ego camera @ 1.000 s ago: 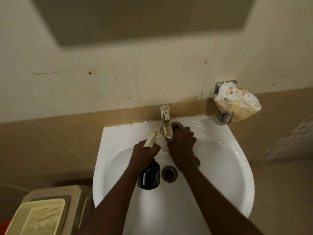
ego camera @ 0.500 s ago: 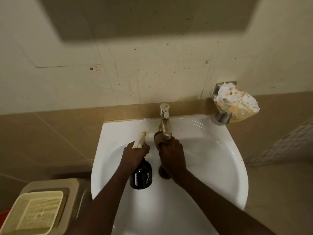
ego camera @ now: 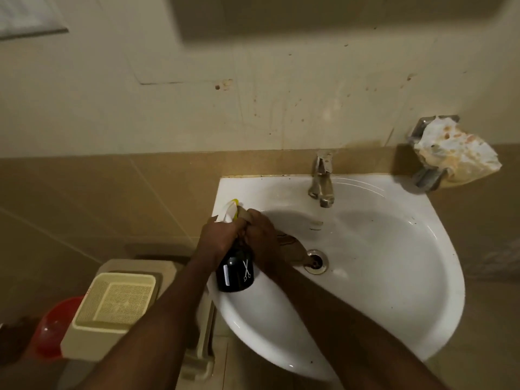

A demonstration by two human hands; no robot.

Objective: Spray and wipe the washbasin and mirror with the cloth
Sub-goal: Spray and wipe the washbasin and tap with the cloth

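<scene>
The left hand (ego camera: 216, 237) grips the spray bottle (ego camera: 235, 273); the right hand (ego camera: 260, 237) holds the cloth (ego camera: 292, 249). Best press it along the washbasin (ego camera: 394, 249) left rim, bottle clear.

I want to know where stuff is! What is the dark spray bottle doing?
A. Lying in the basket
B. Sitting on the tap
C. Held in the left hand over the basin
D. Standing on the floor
C: the left hand grips the spray bottle over the washbasin's left rim.
</scene>
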